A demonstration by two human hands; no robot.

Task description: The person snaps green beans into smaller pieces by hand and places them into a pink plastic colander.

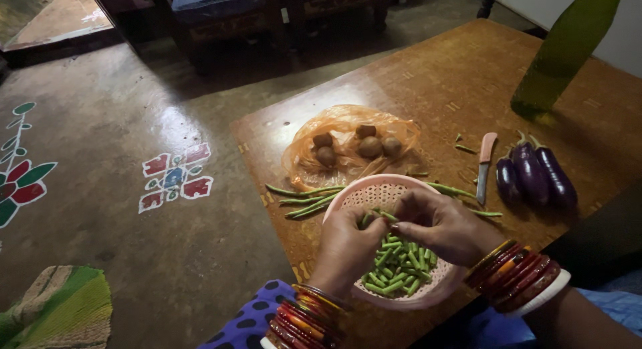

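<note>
Just behind the pink perforated basket [372,190], an orange plastic bag [348,131] lies flattened and crumpled on the wooden bench [455,81], carrying five small brown round fruits [370,147] on its middle. No label shows on it. A tall green bottle [565,48] stands at the bench's far right, its upper part cut off by the frame edge.

Both hands meet over the near-left part of the basket. The left hand [346,250] and the right hand [441,225] each pinch one end of the same green bean [380,216], fingers narrowed onto it so the bean spans the small gap between the two sets of fingertips. Directly beneath lies a heap of cut bean pieces [400,263], filling the basket's near half. Stacked red and gold bangles [513,273] ring the right wrist, and a similar stack circles the left.

Uncut whole beans [309,200] lie on the bench just left of the basket, touching its rim, and a few more poke out on its right side. Further right, a knife with a pale pink handle [484,163] lies with the handle away from the person, and just beyond it three purple brinjals [535,175] sit side by side. On the floor to the left are painted floral patterns [175,175] in red, blue and white.
</note>
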